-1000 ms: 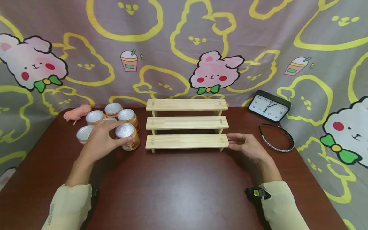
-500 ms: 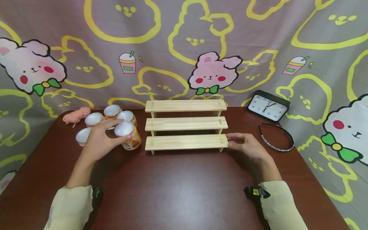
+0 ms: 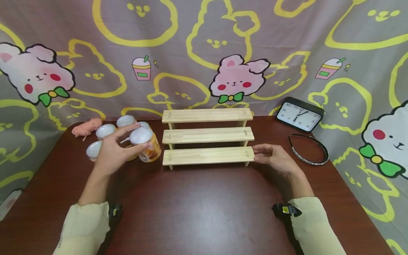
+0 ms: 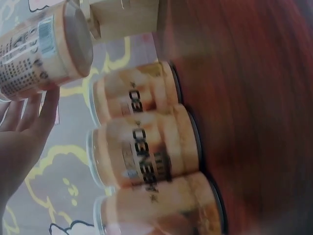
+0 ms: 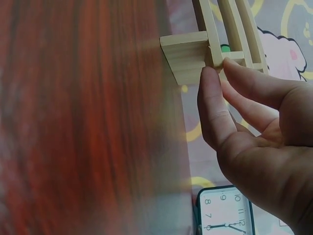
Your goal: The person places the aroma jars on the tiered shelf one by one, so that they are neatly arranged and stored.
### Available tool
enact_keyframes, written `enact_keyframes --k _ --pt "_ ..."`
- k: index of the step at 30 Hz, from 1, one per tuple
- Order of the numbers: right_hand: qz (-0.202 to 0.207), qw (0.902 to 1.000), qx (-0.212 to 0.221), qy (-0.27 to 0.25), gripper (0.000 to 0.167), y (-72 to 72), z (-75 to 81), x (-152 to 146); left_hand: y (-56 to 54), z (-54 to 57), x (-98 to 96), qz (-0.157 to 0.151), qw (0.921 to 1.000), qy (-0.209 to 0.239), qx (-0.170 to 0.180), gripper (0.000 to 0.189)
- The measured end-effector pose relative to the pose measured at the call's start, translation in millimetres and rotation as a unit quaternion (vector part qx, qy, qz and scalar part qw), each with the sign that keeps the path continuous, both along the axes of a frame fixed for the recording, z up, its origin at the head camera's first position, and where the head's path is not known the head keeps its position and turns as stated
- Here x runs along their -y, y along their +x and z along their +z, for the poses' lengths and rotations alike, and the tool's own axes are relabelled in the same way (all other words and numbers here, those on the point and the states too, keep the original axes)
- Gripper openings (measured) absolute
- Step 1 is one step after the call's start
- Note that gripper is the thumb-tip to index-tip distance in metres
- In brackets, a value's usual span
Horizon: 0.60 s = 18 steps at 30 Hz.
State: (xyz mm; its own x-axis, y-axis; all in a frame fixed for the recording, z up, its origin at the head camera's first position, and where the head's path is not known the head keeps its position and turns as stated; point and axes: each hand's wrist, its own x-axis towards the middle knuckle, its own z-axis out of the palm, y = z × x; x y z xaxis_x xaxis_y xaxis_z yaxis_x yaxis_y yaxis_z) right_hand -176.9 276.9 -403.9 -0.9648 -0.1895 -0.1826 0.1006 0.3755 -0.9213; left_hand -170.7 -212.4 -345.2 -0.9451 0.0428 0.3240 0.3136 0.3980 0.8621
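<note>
My left hand (image 3: 114, 150) grips an orange can (image 3: 150, 149) with a pale lid, thumb on the near side and fingers across the far side. In the left wrist view that can (image 4: 36, 56) is raised off the table, tilted, its base showing. Several matching cans (image 4: 144, 152) stand beside and behind it, partly hidden by the hand in the head view. A three-step wooden display shelf (image 3: 207, 156) stands at centre. At the right end of its lowest board, my right hand (image 3: 278, 161) pinches the board's edge between thumb and fingers.
Pink yarn (image 3: 87, 128) lies at the back left, past the cans. To the right are a black-framed clock (image 3: 299, 114) and a glittery black headband (image 3: 307, 159). A patterned curtain (image 3: 185, 53) hangs behind the dark wooden table (image 3: 197, 209).
My left hand has lifted the can from among the others and moved it slightly right, towards the shelf. The right hand keeps its place at the board's end.
</note>
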Motion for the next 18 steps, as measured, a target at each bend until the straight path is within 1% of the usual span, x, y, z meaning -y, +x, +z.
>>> enact_keyframes --k 3,6,10,14,18 --pt "0.001 0.9999 -0.002 -0.014 0.049 -0.3 1.6 0.4 -1.2 2.8 -6.6 -0.008 0.9997 0.022 -0.01 0.063" --pt "-0.001 0.9997 0.0 -0.023 0.049 1.1 1.6 -0.6 -3.1 3.1 -13.1 -0.013 0.9994 0.026 -0.018 0.063" --pt "-0.002 0.9998 0.003 -0.018 0.049 2.2 1.0 -1.3 -6.4 4.5 -20.2 -0.019 0.9991 0.035 -0.017 0.06" --pt "0.0 0.9998 0.003 -0.017 0.05 1.2 -0.3 -0.3 -8.0 6.8 -25.7 -0.023 0.998 0.058 -0.004 0.059" --pt "-0.001 0.9999 0.001 -0.016 0.05 -0.3 -1.0 1.4 -9.8 11.1 -30.5 -0.021 0.9962 0.082 0.021 0.061"
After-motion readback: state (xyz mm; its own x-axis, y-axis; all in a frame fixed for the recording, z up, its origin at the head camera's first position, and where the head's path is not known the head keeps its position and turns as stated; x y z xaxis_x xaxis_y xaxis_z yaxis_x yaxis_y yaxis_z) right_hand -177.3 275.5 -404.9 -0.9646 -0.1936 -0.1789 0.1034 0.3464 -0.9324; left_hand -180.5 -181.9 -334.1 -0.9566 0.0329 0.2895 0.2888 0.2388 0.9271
